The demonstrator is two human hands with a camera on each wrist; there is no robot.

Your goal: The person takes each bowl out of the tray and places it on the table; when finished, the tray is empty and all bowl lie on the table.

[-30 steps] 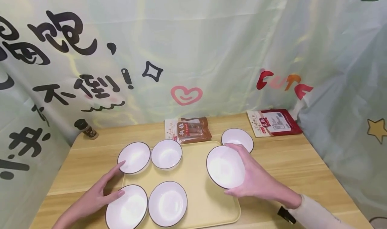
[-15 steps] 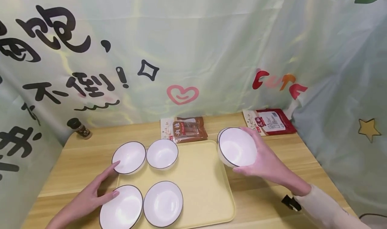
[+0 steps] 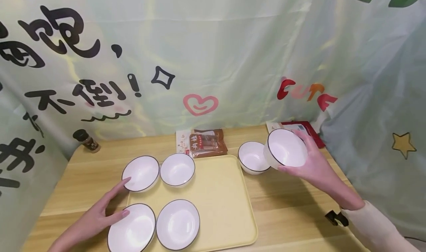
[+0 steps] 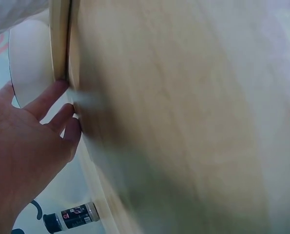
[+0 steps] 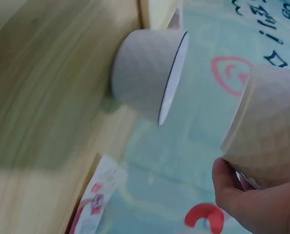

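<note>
My right hand (image 3: 319, 168) grips a white bowl (image 3: 287, 148) with a dark rim, thumb at its near side, raised above the table and tilted. In the right wrist view the held bowl (image 5: 271, 129) shows a patterned outside. Left of it, a similar bowl (image 3: 253, 157) stands beside the tray's back right corner. On the yellow tray (image 3: 226, 200) are a back left bowl (image 3: 141, 173), a back middle bowl (image 3: 178, 170), a front left bowl (image 3: 132, 226) and a front middle bowl (image 3: 178, 224). My left hand (image 3: 96, 217) is spread, its fingertips at the rims of the two left bowls.
Behind the tray lies a brown spice packet (image 3: 208, 143). A red packet (image 3: 314, 133) sits at the back right, partly hidden by the held bowl. At the back left stands a small black-capped jar (image 3: 87, 141). A printed curtain (image 3: 233, 59) hangs behind the wooden table (image 3: 283, 226).
My right hand has carried its bowl from over the tray toward the back right, past the standing bowl, uncovering that one. My left hand stays at the left bowls. The view shifted slightly.
</note>
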